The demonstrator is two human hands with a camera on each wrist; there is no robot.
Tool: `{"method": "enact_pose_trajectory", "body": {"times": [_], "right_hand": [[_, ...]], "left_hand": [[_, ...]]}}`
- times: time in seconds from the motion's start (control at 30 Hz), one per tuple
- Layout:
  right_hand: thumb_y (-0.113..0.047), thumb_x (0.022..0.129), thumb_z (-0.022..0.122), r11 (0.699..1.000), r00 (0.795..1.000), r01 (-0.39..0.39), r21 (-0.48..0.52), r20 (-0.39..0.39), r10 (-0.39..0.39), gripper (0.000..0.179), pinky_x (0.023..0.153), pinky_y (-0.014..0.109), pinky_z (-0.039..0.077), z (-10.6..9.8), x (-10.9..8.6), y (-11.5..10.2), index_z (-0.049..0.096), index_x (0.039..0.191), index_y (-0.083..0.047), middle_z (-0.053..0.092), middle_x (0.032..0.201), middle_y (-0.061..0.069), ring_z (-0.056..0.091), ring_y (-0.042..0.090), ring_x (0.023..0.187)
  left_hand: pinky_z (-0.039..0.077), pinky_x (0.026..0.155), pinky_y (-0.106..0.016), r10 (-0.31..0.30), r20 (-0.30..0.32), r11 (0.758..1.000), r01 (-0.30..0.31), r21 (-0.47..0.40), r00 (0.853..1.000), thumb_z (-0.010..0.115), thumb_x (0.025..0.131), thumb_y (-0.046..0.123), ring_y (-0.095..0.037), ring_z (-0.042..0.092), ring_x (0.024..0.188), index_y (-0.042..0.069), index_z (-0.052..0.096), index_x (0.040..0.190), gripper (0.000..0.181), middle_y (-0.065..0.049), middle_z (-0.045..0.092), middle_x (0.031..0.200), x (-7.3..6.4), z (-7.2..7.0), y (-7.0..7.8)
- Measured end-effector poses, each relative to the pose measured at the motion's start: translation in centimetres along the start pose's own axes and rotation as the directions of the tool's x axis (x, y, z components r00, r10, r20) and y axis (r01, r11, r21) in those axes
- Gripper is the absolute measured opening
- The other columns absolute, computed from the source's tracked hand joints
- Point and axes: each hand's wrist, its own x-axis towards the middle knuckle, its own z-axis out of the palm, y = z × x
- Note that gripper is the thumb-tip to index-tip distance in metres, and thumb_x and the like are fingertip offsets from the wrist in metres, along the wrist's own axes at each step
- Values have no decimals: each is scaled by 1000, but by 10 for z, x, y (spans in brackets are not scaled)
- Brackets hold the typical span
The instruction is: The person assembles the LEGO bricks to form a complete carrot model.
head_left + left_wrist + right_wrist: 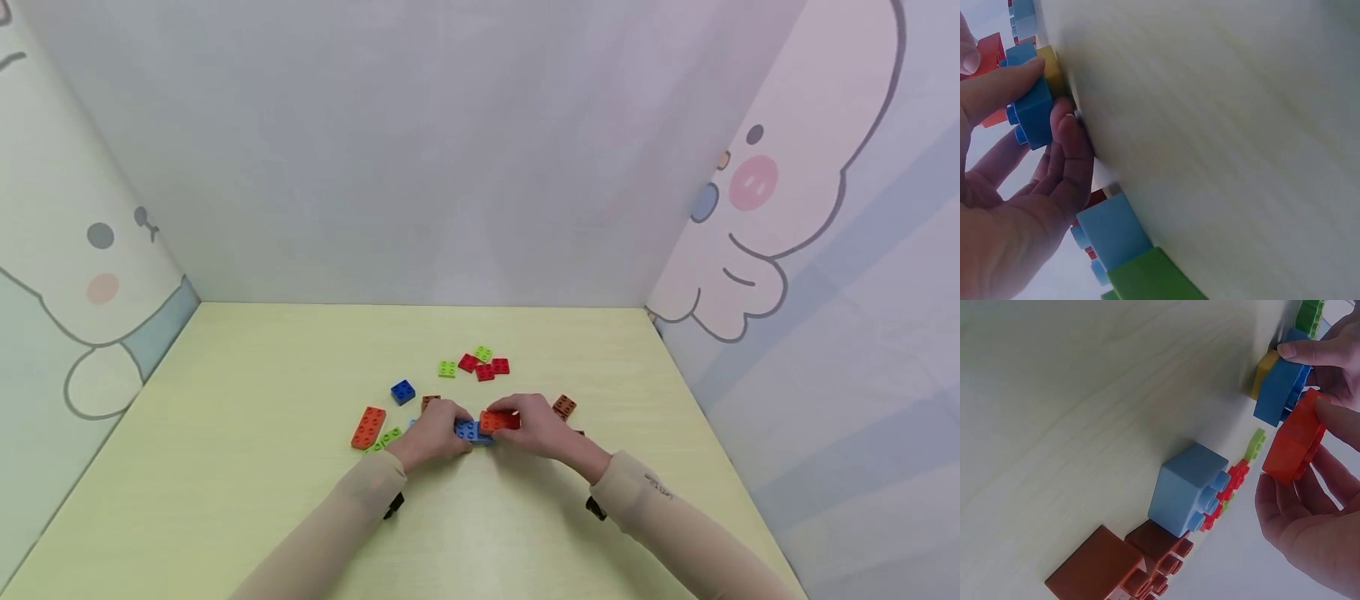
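My left hand (435,432) grips a blue toy building brick (467,432) by its left end, thumb on the near side and fingers behind. Beneath the blue brick is a yellow brick (1264,372), low over the table in both wrist views. My right hand (537,425) pinches an orange-red brick (498,422) between thumb and fingers. That brick overlaps the right end of the blue one in the head view. In the right wrist view its edge sits right at the blue studs, slightly tilted; I cannot tell whether they are joined.
Left of the hands lie a large orange-red brick (368,427), green bricks (391,436) and a dark blue brick (402,392). Small red (485,372) and lime bricks (447,369) lie farther back. On the right are brown bricks (565,406) and a light blue brick (1179,487).
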Motion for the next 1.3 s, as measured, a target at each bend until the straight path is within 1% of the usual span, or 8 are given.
{"method": "enact_pose_trajectory", "body": {"times": [0.17, 0.3, 0.5, 0.6, 0.83, 0.93, 1.3], "right_hand": [[-16, 83, 76, 1000, 1000, 16, 26, 12, -17, 33, 78, 31, 47, 1, 0, 1, 69, 114, -10, 66, 106, -2, 56, 12, 89], [-16, 83, 76, 998, 999, 29, 48, 19, -30, 33, 79, 31, 47, 3, 2, 3, 69, 115, -12, 66, 107, -3, 56, 12, 91], [-17, 82, 76, 997, 998, 62, 35, 15, -63, 31, 79, 32, 46, 5, 4, 4, 71, 113, -13, 66, 105, -6, 56, 11, 92], [-16, 82, 76, 998, 999, 48, 33, 16, -49, 31, 78, 32, 46, 4, 4, 3, 71, 112, -13, 66, 103, -6, 56, 11, 90], [-16, 81, 77, 999, 999, -14, 37, 36, 13, 31, 78, 31, 45, 4, 6, -1, 71, 112, -12, 65, 102, -6, 55, 12, 89], [-16, 80, 78, 999, 999, -29, 26, 43, 28, 31, 77, 31, 44, 4, 7, 0, 72, 110, -13, 65, 101, -6, 54, 12, 89], [-16, 78, 80, 999, 997, -43, 18, 69, 41, 30, 77, 31, 44, 3, 12, 0, 73, 106, -13, 64, 97, -8, 53, 13, 87]], "left_hand": [[44, 85, -37, 0, -4, 1000, 0, 16, 1000, 81, 76, 21, -16, 53, 93, 8, 72, 109, 37, -1, 64, 103, 0, 0, 0], [45, 85, -37, 8, -6, 1000, -8, 8, 1000, 82, 75, 21, -16, 54, 92, 8, 72, 109, 37, -1, 64, 101, 1, 0, -1], [46, 81, -35, 26, -8, 1000, -26, -7, 1000, 82, 75, 20, -15, 54, 88, 8, 73, 105, 34, 1, 64, 96, 1, -1, -1], [47, 80, -35, 34, -7, 999, -34, -5, 999, 82, 74, 19, -15, 54, 87, 7, 73, 104, 33, 1, 64, 95, 1, -1, 0], [45, 83, -36, 3, -3, 1000, -3, 10, 1000, 82, 75, 21, -15, 53, 89, 9, 72, 106, 35, 1, 63, 97, 2, 0, 0], [45, 83, -38, 1, 0, 1000, -1, 10, 1000, 82, 75, 22, -16, 53, 90, 8, 72, 107, 36, 1, 63, 98, 2, 0, 0], [46, 81, -36, -3, -1, 1000, 3, -24, 1000, 82, 75, 19, -16, 53, 88, 8, 73, 105, 33, 1, 63, 97, 1, 0, 0]]}}
